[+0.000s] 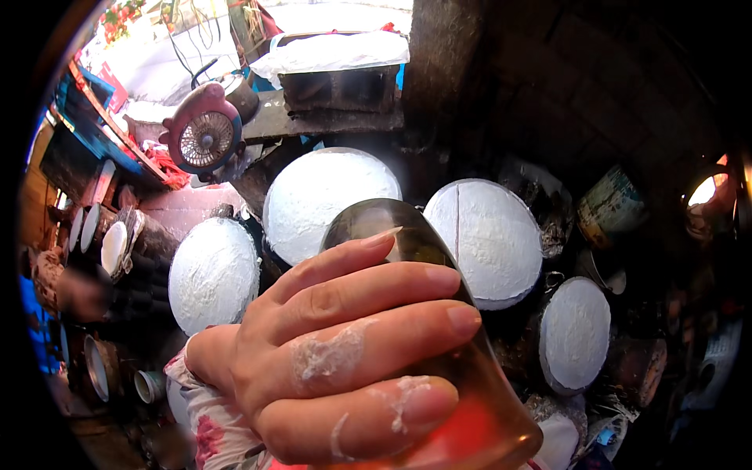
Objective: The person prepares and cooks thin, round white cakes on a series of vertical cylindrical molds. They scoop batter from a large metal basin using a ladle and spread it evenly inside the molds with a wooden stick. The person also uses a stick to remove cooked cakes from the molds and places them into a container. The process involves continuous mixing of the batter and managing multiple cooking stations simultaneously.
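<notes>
My left hand (pixel 337 345) reaches in from the lower left, its fingers wrapped round a brown see-through cup (pixel 501 407) held close to the camera. The cup is tilted, with its rounded dark end pointing up and away. Something red shows through its lower part. Dried white paste clings to my knuckles and fingers. My thumb is hidden behind the cup. Beyond the hand stand several round, white-faced discs, among them a large one (pixel 329 192) and one with a straight line down it (pixel 486 243). My right hand does not show.
A small pink fan (pixel 207 141) stands at the back left. Behind it is a dark box (pixel 341 90) under a white sheet, on a ledge. A dented metal can (pixel 607 204) leans at the right. More white discs and tins lie at the left, including an open tin (pixel 149 385).
</notes>
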Available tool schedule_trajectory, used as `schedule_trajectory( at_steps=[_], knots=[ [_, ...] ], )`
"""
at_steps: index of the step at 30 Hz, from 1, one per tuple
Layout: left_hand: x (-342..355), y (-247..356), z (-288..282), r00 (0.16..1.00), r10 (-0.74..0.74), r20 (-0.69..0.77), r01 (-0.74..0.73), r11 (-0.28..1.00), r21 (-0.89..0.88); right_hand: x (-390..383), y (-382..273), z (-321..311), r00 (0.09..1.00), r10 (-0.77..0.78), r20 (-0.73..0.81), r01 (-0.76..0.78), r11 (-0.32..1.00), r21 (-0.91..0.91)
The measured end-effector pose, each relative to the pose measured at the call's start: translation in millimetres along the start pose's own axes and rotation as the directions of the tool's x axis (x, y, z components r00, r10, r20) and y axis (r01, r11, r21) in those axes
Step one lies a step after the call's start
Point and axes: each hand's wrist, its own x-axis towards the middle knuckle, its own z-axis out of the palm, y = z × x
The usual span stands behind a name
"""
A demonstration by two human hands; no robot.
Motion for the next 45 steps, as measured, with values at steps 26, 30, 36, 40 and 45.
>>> schedule_trajectory(
  at_steps=[26,30,36,40,45],
  knots=[
    [2,1,1,0.991,-0.046,-0.125,0.057,0.995,0.087,9,3,11,0.999,-0.02,0.026,0.02,1.0,-0.009],
    [7,3,14,0.955,-0.1,-0.278,0.146,0.978,0.149,15,-1,17,0.999,-0.041,0.031,0.041,0.999,0.022],
    [18,-15,17,0.931,-0.064,-0.36,0.122,0.983,0.139,25,-18,26,0.997,-0.014,0.075,0.013,1.0,0.015],
    [29,-35,25,0.894,-0.05,-0.445,0.111,0.988,0.111,32,-27,36,0.997,-0.012,0.074,0.011,1.0,0.018],
    [16,-76,-21,0.923,-0.099,-0.371,0.119,0.992,0.032,44,-36,52,0.998,-0.013,0.069,0.013,1.0,-0.007]
  ],
)
